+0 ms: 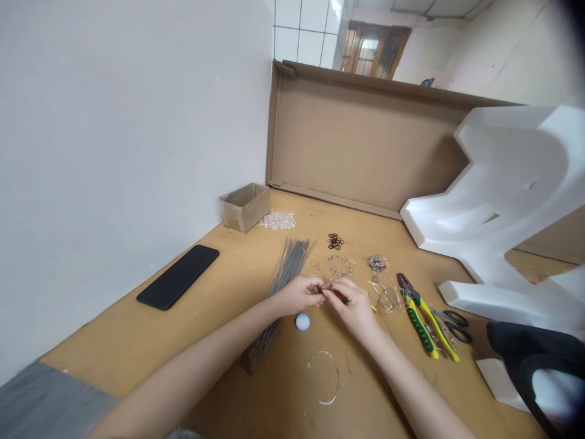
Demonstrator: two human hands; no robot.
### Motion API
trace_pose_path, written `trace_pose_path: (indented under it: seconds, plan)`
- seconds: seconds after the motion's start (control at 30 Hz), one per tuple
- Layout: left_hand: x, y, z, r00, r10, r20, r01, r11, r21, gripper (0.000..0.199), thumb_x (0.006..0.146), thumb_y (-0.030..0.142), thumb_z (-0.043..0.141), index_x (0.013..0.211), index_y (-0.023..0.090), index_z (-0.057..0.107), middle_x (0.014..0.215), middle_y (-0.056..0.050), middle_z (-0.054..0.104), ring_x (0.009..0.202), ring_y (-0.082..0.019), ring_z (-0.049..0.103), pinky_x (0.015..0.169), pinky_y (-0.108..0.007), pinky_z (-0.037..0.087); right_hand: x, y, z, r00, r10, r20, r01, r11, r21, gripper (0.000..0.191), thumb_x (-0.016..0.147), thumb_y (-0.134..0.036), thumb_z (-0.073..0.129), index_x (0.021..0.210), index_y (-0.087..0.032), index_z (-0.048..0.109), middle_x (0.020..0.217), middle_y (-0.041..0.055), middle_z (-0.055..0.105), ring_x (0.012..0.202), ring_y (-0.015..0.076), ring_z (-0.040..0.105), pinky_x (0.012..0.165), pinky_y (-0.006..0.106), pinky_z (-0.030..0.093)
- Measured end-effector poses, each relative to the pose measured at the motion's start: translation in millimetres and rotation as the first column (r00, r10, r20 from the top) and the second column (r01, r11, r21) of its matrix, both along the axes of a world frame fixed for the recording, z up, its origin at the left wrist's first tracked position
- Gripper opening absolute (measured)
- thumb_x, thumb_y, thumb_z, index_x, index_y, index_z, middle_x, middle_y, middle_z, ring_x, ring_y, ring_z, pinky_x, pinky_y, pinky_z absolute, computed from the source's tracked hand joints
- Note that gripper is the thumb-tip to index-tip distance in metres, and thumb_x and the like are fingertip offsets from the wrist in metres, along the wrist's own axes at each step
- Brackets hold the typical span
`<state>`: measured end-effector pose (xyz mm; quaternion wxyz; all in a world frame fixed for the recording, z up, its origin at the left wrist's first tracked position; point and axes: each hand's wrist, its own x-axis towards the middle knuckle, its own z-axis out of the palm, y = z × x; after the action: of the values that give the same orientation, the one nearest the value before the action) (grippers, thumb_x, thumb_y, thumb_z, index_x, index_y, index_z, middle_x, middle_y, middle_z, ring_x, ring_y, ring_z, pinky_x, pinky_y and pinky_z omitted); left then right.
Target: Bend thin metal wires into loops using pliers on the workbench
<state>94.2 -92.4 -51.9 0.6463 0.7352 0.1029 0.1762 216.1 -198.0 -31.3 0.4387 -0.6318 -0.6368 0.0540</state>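
Both hands meet above the middle of the table, fingertips pinched close together. My left hand [302,294] is closed, and so is my right hand [351,303]; whatever sits between their fingers is too small to make out. Under my left wrist lies a bundle of thin grey wires [289,265]. A small round white-and-blue lid [302,322] rests just below my left hand. Nearer me is a bent wire ring [337,384]. Beyond the hands lie black rings [336,241], wire loops [340,265] and a coil of wire [378,263].
Yellow-green pliers [423,320] and black-handled scissors [454,323] lie at right, beside tangled wire pieces [389,300]. A black phone [179,277] lies at left. A small cardboard box [245,210] stands by clear beads [278,220]. White foam [516,183] and a large cardboard tray [365,140] stand behind.
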Motion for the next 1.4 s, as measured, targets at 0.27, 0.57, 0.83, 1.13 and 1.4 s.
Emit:
trace_pose_path:
  seconds: [0.27,0.57,0.83,1.13,1.4]
  plan:
    - [0.0,0.5,-0.1,0.999,0.005,-0.033,0.005,0.953,0.302,0.006,0.071,0.019,0.059,0.074,0.013,0.057,0.074,0.001,0.046,0.065,-0.008,0.046,0.061,-0.02,0.039,1.7,-0.9,0.6,0.999,0.006,0.054,-0.004,0.999,-0.04,0.018,0.082,-0.028,0.049,0.078,-0.019,0.065,0.074,0.006,0.062,0.07,0.0158,0.058,0.066,0.027,0.047]
    - [1.4,0.7,-7.5,0.997,0.061,-0.045,-0.032,0.876,0.481,0.006,0.074,0.017,0.054,0.074,0.014,0.058,0.07,0.001,0.048,0.064,-0.009,0.046,0.06,-0.019,0.037,0.5,-2.2,3.3,0.993,0.0,0.117,0.009,0.997,-0.077,0.013,0.08,-0.025,0.051,0.078,-0.02,0.063,0.073,0.0043,0.061,0.067,0.0146,0.056,0.061,0.025,0.045]
    - [3.1,2.4,-11.0,0.995,0.044,-0.094,0.005,0.883,0.469,0.008,0.069,0.008,0.053,0.069,0.013,0.059,0.07,0.001,0.052,0.068,-0.01,0.05,0.065,-0.02,0.04,-2.1,-1.2,2.8,0.994,0.017,0.104,-0.005,0.993,-0.119,0.01,0.078,-0.021,0.051,0.076,-0.02,0.061,0.071,0.0026,0.059,0.064,0.0137,0.055,0.06,0.024,0.043]
    - [4.9,1.4,-13.1,0.991,0.071,-0.115,-0.012,0.893,0.45,0.015,0.073,0.009,0.048,0.062,0.013,0.058,0.067,0.001,0.051,0.064,-0.009,0.05,0.061,-0.019,0.039,1.0,2.4,-8.0,0.999,-0.016,-0.034,0.014,0.998,-0.068,0.011,0.077,-0.026,0.055,0.077,-0.019,0.064,0.071,0.0039,0.06,0.066,0.0146,0.055,0.061,0.026,0.045]
    - [1.3,-7.2,1.3,0.992,0.117,-0.055,-0.077,0.874,0.479,0.021,0.08,0.023,0.047,0.065,0.014,0.059,0.066,0.0,0.052,0.065,-0.01,0.049,0.062,-0.02,0.037,8.9,1.6,9.0,0.97,-0.004,-0.244,-0.021,0.995,-0.102,0.024,0.077,-0.035,0.056,0.063,-0.018,0.066,0.069,0.0039,0.061,0.071,0.0159,0.058,0.067,0.027,0.046]
